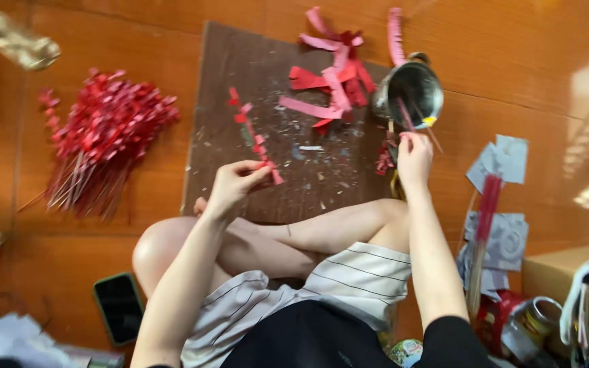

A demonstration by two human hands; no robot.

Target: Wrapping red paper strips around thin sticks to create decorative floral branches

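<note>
Right hand (pixel 414 151) beside metal pot (pixel 410 92), red stick (pixel 403 112) inside.

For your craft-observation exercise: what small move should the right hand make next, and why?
Probably lift the stick out of the metal cup: the right hand pinches its lower end, while the left hand already holds a red paper strip above the board.

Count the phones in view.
1. A dark smartphone in a green case lies on the wooden floor, beside the person's knee. Clutter at the frame's edges may hide others.
</note>
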